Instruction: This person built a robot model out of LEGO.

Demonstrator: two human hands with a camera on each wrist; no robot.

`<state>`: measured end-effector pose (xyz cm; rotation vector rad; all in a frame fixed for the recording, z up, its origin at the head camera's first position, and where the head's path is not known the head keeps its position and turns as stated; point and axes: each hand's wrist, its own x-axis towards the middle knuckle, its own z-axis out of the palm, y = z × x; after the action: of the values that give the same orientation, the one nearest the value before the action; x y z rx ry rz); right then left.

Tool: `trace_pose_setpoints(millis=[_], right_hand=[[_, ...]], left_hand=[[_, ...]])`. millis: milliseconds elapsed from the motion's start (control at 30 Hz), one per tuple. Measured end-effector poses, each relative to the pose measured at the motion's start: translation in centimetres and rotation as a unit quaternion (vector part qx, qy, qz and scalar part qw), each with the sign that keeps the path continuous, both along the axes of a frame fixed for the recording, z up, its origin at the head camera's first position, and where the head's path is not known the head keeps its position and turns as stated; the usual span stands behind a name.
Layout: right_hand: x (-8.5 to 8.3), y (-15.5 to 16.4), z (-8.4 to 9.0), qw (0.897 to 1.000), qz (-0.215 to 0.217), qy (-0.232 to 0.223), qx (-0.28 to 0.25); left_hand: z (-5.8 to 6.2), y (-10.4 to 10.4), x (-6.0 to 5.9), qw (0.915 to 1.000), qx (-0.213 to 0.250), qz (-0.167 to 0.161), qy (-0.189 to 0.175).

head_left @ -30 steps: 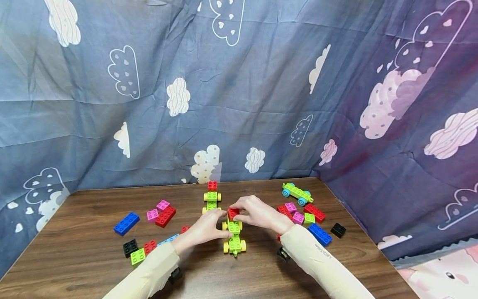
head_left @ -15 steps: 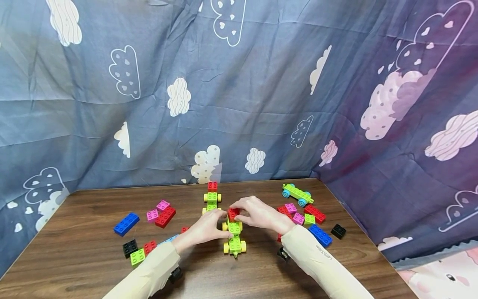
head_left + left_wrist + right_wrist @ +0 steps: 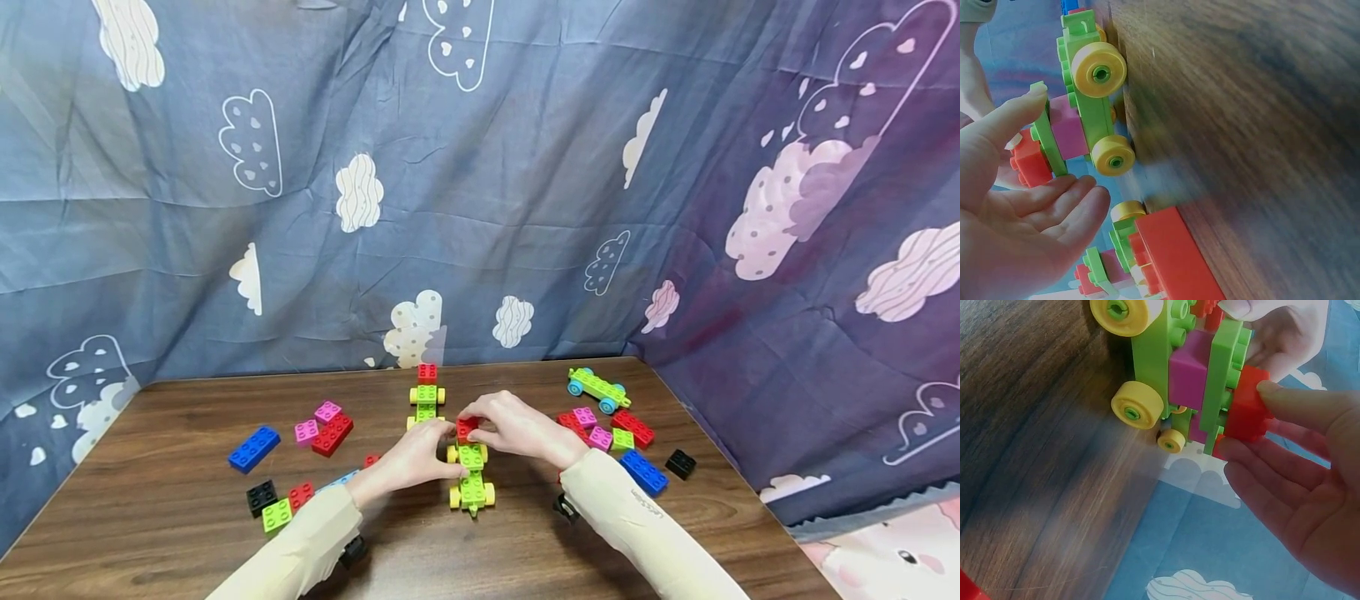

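- The right hand (image 3: 513, 427) pinched a red brick (image 3: 467, 428) atop the green wheeled car (image 3: 471, 475).
- The left hand (image 3: 411, 458), fingers relaxed and straight, steadied the car on the desk (image 3: 187, 533).

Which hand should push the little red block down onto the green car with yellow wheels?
Probably the right hand. Its fingers already pinch the red block on top of the green car. The left hand only touches the car's side with straight fingers, so it can steady it.
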<state>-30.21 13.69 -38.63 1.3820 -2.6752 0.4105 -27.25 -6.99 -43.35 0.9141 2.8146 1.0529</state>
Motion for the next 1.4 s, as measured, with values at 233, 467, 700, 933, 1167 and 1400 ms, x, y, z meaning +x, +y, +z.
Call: trace_pose_setpoints(millis=[233, 467, 700, 933, 1167, 1400], right_hand=[[0.10, 0.17, -0.04, 1.000, -0.009, -0.020, -0.014], [0.12, 0.40, -0.11, 0.998, -0.012, -0.047, -0.039], [0.17, 0.43, -0.28, 0.998, -0.022, -0.045, -0.039], [0.15, 0.58, -0.32, 0.998, -0.019, -0.046, -0.038], [0.08, 0.42, -0.20, 0.998, -0.014, -0.046, -0.036], [0.38, 0.16, -0.11, 0.999, -0.011, -0.027, -0.043]], left_hand=[[-0.12, 0.03, 0.00, 1.0000, -0.002, 0.000, -0.003], [-0.14, 0.00, -0.09, 1.0000, -0.001, 0.000, -0.007], [-0.04, 0.13, -0.18, 0.9999, -0.015, 0.007, -0.003], [0.13, 0.20, -0.03, 0.9998, -0.019, 0.009, -0.003], [0.01, 0.27, -0.12, 0.9998, -0.016, 0.012, -0.001], [-0.11, 0.40, -0.28, 0.9995, -0.023, 0.014, 0.017]])
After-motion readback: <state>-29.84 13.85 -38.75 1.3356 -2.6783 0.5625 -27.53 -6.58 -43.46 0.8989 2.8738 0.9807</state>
